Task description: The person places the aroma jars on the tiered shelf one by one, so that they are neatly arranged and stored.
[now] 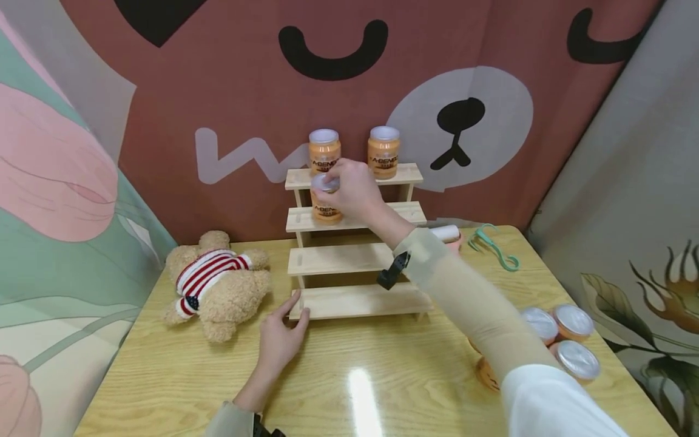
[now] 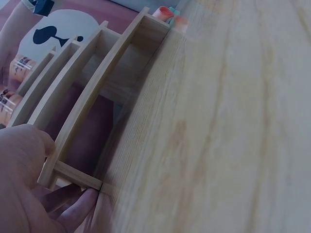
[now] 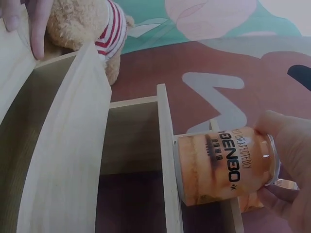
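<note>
My right hand (image 1: 357, 191) pinches an orange jar (image 1: 326, 213) by its pale lid, at the left end of the second tier from the top of a wooden step rack (image 1: 363, 301). In the right wrist view the base of the jar (image 3: 214, 167) is right at the shelf board, its printed label facing the camera. Down at the front left corner, my left hand (image 1: 280, 341) grips the end of the lowest tier, fingers around its side support in the left wrist view. Two matching jars stand on the top tier, a left jar (image 1: 324, 149) and a right jar (image 1: 384, 153).
A teddy bear (image 1: 232, 294) in a striped top lies left of the rack. Several more lidded jars (image 1: 574, 359) stand at the table's right, partly behind my right forearm. A green hook-shaped item (image 1: 494, 247) and a white roll (image 1: 445, 233) lie at the back right.
</note>
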A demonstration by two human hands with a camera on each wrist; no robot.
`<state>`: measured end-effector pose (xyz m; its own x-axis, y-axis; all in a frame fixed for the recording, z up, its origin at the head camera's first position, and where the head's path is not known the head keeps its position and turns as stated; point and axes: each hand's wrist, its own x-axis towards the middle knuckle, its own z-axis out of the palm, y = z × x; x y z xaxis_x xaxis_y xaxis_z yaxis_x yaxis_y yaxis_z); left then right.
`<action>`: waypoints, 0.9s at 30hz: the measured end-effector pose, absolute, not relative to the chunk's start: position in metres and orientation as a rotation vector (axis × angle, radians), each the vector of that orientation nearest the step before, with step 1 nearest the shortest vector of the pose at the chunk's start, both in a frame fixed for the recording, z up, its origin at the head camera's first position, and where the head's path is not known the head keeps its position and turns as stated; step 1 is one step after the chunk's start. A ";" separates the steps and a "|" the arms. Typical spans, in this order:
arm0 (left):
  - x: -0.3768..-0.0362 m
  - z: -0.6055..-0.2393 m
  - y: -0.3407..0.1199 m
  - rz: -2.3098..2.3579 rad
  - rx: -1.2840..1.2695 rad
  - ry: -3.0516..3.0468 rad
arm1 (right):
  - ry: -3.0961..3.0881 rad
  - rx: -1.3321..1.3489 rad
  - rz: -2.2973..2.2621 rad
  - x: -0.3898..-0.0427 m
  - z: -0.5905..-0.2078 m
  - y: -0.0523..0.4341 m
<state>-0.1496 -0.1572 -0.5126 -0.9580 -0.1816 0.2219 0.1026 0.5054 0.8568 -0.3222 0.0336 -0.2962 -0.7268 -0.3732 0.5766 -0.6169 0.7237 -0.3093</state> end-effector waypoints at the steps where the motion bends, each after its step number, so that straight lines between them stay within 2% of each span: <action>1: -0.149 -0.512 -0.158 -1.433 0.069 -2.469 | -2.431 0.748 0.680 -0.321 -0.298 0.033; 16: -0.153 -0.505 -0.164 -1.397 0.082 -2.451 | -2.377 0.740 0.664 -0.319 -0.299 0.020; 27: -0.152 -0.504 -0.163 -1.396 0.080 -2.443 | -2.438 0.730 0.666 -0.308 -0.285 0.049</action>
